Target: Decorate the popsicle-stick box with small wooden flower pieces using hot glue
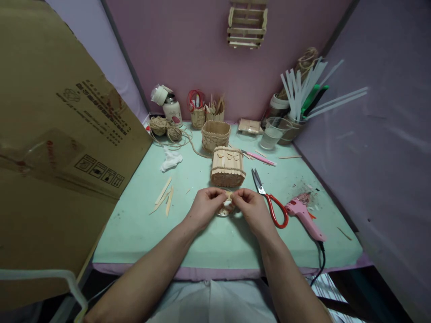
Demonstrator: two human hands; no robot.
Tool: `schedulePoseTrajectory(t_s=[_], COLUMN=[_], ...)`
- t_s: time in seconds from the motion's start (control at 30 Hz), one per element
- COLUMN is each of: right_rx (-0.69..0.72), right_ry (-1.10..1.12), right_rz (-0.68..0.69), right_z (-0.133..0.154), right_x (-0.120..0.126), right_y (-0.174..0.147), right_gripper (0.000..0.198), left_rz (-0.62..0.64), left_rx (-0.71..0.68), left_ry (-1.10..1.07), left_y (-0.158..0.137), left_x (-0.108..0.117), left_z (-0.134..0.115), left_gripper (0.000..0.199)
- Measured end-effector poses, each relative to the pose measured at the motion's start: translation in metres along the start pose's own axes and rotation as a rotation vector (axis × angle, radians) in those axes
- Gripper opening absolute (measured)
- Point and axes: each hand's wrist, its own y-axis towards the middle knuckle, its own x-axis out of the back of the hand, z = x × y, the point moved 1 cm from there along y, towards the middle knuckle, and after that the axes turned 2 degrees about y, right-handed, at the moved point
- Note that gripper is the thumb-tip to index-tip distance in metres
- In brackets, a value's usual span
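Note:
My left hand (206, 206) and my right hand (253, 208) meet over the middle of the table, fingertips pinched together. Between them is a small pale piece of thin wood (229, 196), partly hidden by the fingers. Just below it lies a small round dish (223, 214) with light bits in it. Behind my hands a wooden-slat box (228, 167) trimmed with cord rests on the table, small leaf-shaped pieces on its side. Red-handled scissors (276, 210), blades partly apart, lie to the right of my right hand.
A pink glue gun (307, 218) lies at the right, its cord over the front edge. Wood strips (163, 197) and crumpled tissue (171, 159) are at the left. Farther back are a woven basket (215, 137), twine (164, 129), a plastic cup (270, 137) and a pink pen-like tool (258, 157). Cardboard (67, 134) walls the left.

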Motion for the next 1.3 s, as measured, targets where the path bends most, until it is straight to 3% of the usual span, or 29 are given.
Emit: schedulePoseTrajectory(t_s=[1.3], right_rx=[0.008], right_ry=[0.012], right_rz=[0.009], right_z=[-0.002], right_x=[0.0004], right_y=[-0.0003], right_gripper=[0.016], left_rz=[0.013], left_rx=[-0.007], left_ry=[0.032], left_y=[-0.0011], left_x=[0.0005], left_z=[-0.0017], left_gripper=[0.015])
